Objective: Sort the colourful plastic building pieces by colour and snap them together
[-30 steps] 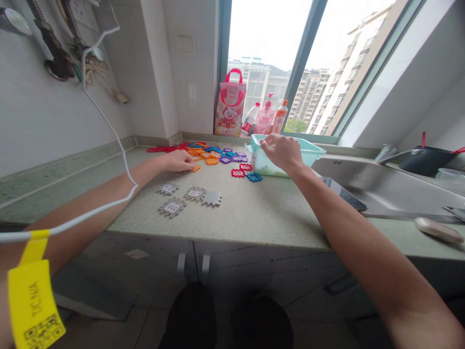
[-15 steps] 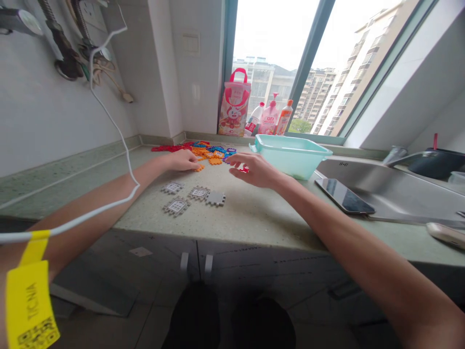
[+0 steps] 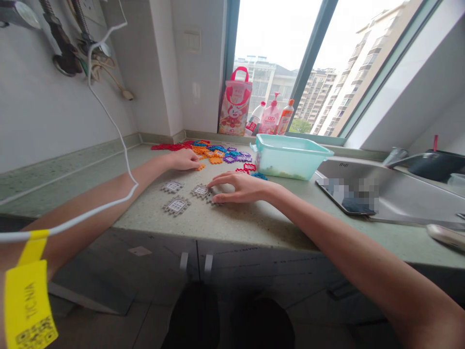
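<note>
Several grey interlocking tiles [image 3: 177, 205] lie near the front of the green countertop [image 3: 254, 218]. My right hand [image 3: 240, 188] lies flat, fingers stretched, over the rightmost grey tile, which it mostly hides; its fingertips reach another grey tile [image 3: 200, 191]. My left hand [image 3: 184, 159] rests farther back with fingers curled, touching a small orange tile [image 3: 198, 167] at the edge of a heap of coloured tiles [image 3: 218, 153]. A pale green plastic tub [image 3: 290, 156] stands to the right of the heap.
A phone [image 3: 345, 196] lies by the steel sink [image 3: 399, 194]. A pink gift bag [image 3: 235, 109] and bottles [image 3: 269, 118] stand on the window sill. A white cable [image 3: 119, 140] hangs from the wall over my left arm. Red tiles [image 3: 247, 168] lie before the tub.
My right hand left the tub's rim, swept left and toward me across the coloured tiles, and came down flat on the rightmost grey tile. My left hand stayed put.
</note>
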`<state>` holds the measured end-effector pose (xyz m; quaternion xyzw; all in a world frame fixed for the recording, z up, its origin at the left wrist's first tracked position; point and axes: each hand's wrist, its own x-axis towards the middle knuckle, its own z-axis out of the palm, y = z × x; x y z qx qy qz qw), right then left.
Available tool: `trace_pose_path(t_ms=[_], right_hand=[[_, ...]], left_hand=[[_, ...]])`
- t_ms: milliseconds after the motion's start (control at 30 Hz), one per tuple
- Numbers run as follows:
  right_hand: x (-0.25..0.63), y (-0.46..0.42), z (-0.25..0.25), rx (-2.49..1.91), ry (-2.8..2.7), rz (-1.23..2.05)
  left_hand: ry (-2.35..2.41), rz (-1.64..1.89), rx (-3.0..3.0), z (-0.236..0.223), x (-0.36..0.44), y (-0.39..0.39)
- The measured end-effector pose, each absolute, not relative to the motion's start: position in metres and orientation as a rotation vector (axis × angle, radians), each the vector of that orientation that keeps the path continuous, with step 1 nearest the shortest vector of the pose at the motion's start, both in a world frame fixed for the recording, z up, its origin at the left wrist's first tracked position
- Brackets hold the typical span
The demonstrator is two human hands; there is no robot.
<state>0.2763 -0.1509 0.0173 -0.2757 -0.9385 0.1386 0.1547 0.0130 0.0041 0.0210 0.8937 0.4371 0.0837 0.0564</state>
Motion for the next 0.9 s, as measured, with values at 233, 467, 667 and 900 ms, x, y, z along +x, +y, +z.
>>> trace_pose_path(t_ms=[233,467,667,900], right_hand=[[0.292,-0.14,0.018,-0.844,-2.646,0.379],[0.302,-0.132,0.019,-0.976,-2.609,0.209],[0.312,-0.122,0.015,-1.041,-2.58,0.116],[0.312,-0.122,0.013,-1.037,-2.582,0.128]], left_hand=[[1.329,0.262,2.707,0.018,0.012,0.006],[1.327,0.253,2.704,0.019,0.01,0.007],[1.319,0.252,2.71,0.019,0.008,0.008],[1.34,0.216,2.725,0.02,0.01,0.006]])
